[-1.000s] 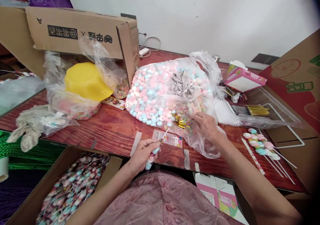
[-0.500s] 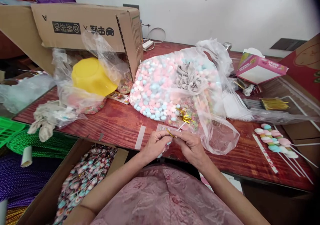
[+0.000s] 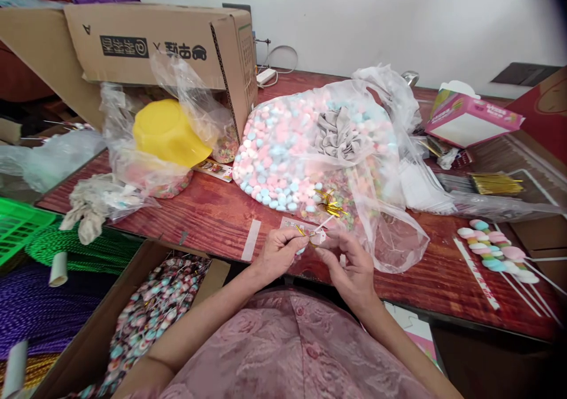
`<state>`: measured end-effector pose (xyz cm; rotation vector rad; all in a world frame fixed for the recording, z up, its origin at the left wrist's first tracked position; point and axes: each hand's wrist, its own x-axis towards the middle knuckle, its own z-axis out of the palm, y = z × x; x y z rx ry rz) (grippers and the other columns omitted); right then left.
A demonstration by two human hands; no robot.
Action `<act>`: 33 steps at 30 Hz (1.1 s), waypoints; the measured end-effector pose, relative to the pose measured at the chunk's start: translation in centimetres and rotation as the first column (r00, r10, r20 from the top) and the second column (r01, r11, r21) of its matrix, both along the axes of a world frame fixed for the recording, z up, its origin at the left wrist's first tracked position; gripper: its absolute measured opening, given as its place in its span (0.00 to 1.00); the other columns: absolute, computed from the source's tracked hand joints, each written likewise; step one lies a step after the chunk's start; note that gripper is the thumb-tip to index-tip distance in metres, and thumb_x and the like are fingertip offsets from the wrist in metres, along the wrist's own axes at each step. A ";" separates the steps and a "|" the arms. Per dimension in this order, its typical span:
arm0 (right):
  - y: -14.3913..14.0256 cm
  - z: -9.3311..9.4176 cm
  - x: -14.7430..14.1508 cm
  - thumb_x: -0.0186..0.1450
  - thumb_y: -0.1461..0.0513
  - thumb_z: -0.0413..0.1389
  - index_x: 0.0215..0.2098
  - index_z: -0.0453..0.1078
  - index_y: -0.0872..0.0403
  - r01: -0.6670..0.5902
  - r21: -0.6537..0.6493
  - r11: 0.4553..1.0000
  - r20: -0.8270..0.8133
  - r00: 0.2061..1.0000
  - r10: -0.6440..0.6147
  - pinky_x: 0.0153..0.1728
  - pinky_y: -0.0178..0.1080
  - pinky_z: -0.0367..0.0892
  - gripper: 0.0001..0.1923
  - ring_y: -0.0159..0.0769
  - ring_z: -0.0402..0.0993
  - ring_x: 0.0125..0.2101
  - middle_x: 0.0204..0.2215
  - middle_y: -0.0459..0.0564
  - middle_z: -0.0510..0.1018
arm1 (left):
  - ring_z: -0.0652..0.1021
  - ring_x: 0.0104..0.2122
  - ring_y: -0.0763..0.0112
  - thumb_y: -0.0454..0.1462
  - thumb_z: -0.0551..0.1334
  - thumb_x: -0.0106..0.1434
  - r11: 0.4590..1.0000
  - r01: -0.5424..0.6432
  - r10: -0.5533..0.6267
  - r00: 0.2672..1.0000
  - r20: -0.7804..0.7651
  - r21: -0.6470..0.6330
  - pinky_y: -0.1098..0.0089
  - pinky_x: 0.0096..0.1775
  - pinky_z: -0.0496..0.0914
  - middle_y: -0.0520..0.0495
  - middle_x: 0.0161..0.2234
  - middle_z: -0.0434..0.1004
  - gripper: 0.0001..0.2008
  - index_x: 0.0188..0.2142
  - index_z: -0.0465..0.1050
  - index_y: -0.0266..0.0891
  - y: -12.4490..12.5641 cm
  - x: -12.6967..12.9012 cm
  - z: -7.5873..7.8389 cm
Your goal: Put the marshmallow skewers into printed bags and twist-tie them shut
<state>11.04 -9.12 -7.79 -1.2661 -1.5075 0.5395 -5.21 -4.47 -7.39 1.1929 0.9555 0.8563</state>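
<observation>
My left hand is closed in a pinch just over the table's front edge. It holds a wrapped marshmallow stick, mostly hidden under the fingers, with its white stick poking up to the right. A gold twist tie sits at the pinched neck of the wrapper. Close by on the right, my right hand has its thumb and fingers apart beside the tie, with nothing seen between them. Loose gold twist ties lie just beyond the hands, on a large bag of pastel marshmallows.
Finished-looking marshmallow sticks lie at the right, near a bundle of gold ties. A yellow bowl and a cardboard box stand at the left. Below the table, a carton holds many wrapped sticks.
My right hand has come away from the tie, its fingers spreading and moving right. My left hand keeps its pinch. The whole view has shifted slightly.
</observation>
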 end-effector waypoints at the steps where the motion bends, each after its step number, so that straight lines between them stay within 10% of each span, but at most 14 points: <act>1: -0.2 0.0 -0.1 0.62 0.63 0.60 0.43 0.73 0.51 0.009 -0.053 0.999 -0.052 0.999 -0.011 0.31 0.35 0.69 0.10 0.32 0.73 0.28 0.29 0.45 0.79 | 0.63 0.23 0.76 0.47 0.62 0.59 0.998 0.018 -0.017 1.000 -0.010 0.057 0.74 0.26 0.59 0.53 0.21 0.63 0.17 0.23 0.72 0.37 0.0 0.1 0.2; 11: 1.3 -0.2 2.0 0.54 0.53 0.66 0.28 0.75 0.53 -0.304 -0.356 0.884 -0.494 0.864 0.098 0.30 0.35 0.69 0.12 0.32 0.72 0.26 0.24 0.45 0.78 | 0.65 0.26 0.73 0.40 0.55 0.66 0.863 0.246 -0.139 0.955 -0.261 0.441 0.71 0.31 0.58 0.51 0.22 0.63 0.18 0.20 0.65 0.38 0.3 1.0 1.9; 18: 2.3 0.6 4.3 0.61 0.56 0.62 0.30 0.77 0.53 -0.428 -0.335 0.840 -0.234 0.901 0.366 0.34 0.37 0.69 0.09 0.33 0.74 0.29 0.27 0.47 0.79 | 0.64 0.25 0.73 0.38 0.53 0.66 0.765 0.427 -0.256 0.888 -0.381 0.482 0.70 0.31 0.58 0.51 0.22 0.62 0.18 0.20 0.65 0.38 1.1 1.1 2.9; 21: 2.2 1.3 4.9 0.66 0.61 0.56 0.31 0.76 0.53 -0.426 -0.149 0.892 0.023 0.901 0.434 0.31 0.37 0.67 0.08 0.33 0.72 0.29 0.27 0.47 0.77 | 0.64 0.24 0.74 0.40 0.58 0.63 0.813 0.446 -0.346 0.887 -0.307 0.374 0.71 0.29 0.59 0.51 0.20 0.62 0.18 0.17 0.65 0.37 1.5 1.3 3.5; 24: 1.5 2.3 5.2 0.66 0.67 0.50 0.38 0.74 0.53 -0.474 0.145 0.869 0.316 0.854 0.413 0.31 0.39 0.67 0.11 0.34 0.71 0.29 0.29 0.50 0.77 | 0.63 0.18 0.77 0.43 0.65 0.55 0.864 0.503 -0.499 0.859 -0.110 0.007 0.73 0.21 0.57 0.52 0.17 0.63 0.16 0.16 0.69 0.37 1.6 1.3 4.0; 28: 0.2 3.4 5.4 0.65 0.71 0.47 0.46 0.72 0.55 -0.586 0.396 0.707 0.602 0.747 0.282 0.32 0.43 0.69 0.17 0.36 0.71 0.29 0.28 0.52 0.78 | 0.64 0.13 0.79 0.43 0.71 0.45 0.691 0.597 -0.601 0.788 0.135 -0.408 0.75 0.15 0.57 0.50 0.17 0.71 0.12 0.21 0.77 0.35 1.4 1.3 4.3; 33: -0.7 3.6 5.7 0.65 0.71 0.50 0.42 0.74 0.62 -0.699 0.440 0.563 0.673 0.672 0.309 0.36 0.46 0.70 0.12 0.39 0.73 0.32 0.31 0.55 0.79 | 0.65 0.13 0.78 0.39 0.75 0.39 0.496 0.712 -0.721 0.657 0.221 -0.497 0.76 0.13 0.59 0.51 0.14 0.70 0.11 0.19 0.77 0.37 1.1 1.7 4.3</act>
